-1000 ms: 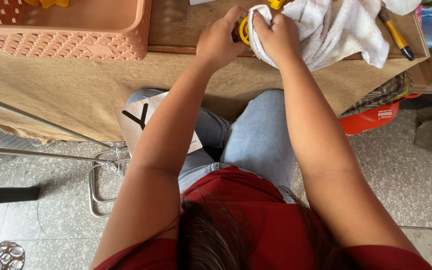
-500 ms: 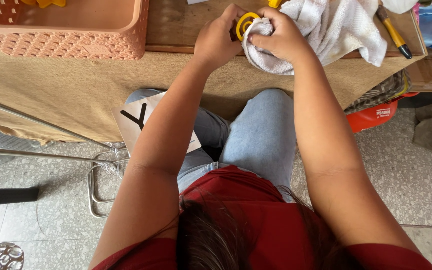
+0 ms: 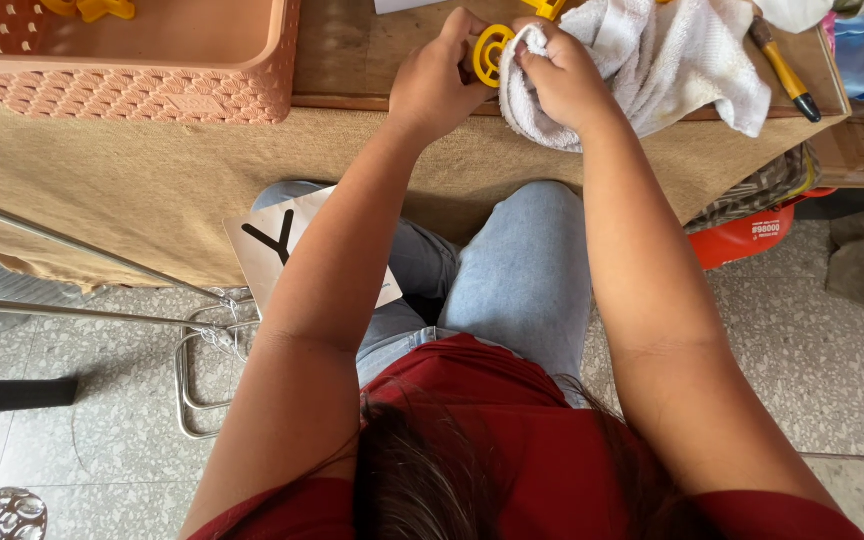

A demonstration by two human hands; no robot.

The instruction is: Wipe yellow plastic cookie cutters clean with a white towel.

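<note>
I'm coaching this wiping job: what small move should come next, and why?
Probably turn the yellow wheel a little in the left hand. The right hand presses the white cloth against only its right edge, so the rest of the rim lies uncovered.

- Yellow wheel [image 3: 492,55]: approx. half shown; rest behind left hand [image 3: 437,85] fingers.
- White cloth [image 3: 652,60]: top cut by frame edge; part right of wheel bunched under right hand [image 3: 562,85].
- Peach basket [image 3: 152,80], left of wheel: top and left cut off; yellow bits inside too partial to ID.
- Screwdriver [image 3: 782,70], right of wheel: tip under cloth.
</note>
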